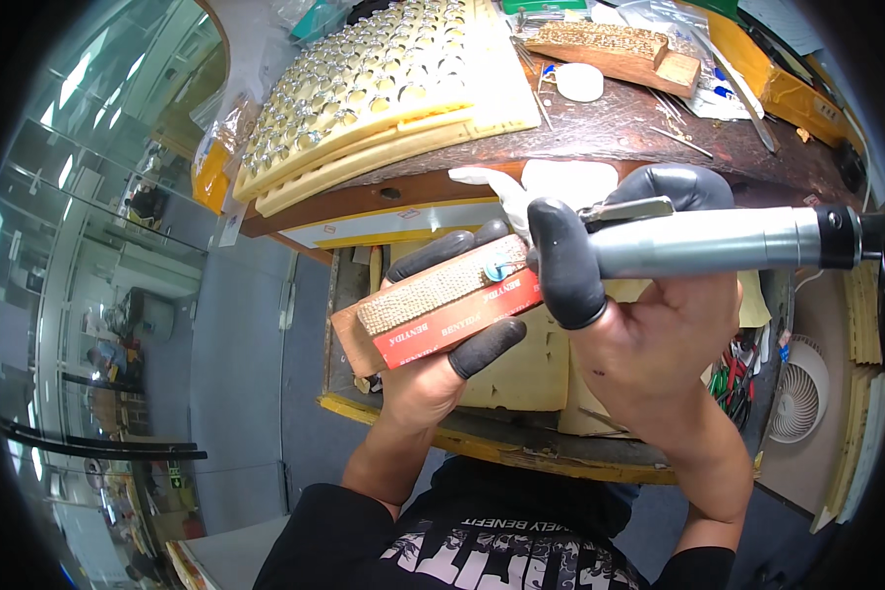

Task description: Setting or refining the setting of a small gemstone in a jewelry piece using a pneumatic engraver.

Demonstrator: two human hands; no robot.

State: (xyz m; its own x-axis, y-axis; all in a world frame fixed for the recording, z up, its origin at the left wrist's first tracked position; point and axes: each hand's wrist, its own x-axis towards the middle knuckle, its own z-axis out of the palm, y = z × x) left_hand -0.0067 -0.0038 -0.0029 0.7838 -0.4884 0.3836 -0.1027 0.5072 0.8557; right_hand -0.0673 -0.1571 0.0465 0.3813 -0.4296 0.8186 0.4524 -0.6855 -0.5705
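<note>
My left hand (421,388), with black covers on its fingertips, is closed round a small wooden block (359,339). Red tape (452,324) wraps the block's near side, and a bumpy gold-coloured strip (423,290) lies along its top. My right hand (649,329), also with black finger covers, grips a silver rotary handpiece (718,244) held nearly level. Its tip meets the block's right end beside a small blue round piece (498,268); whether they touch I cannot tell. A curved white object (501,187) shows just behind the block.
Yellow trays (364,98) of several shiny round pieces stand on the dark bench (610,138). A second wooden block (610,54), a white round lid (579,83) and thin tools lie behind. Below my hands is an open drawer (521,379); a white fan (798,388) stands right.
</note>
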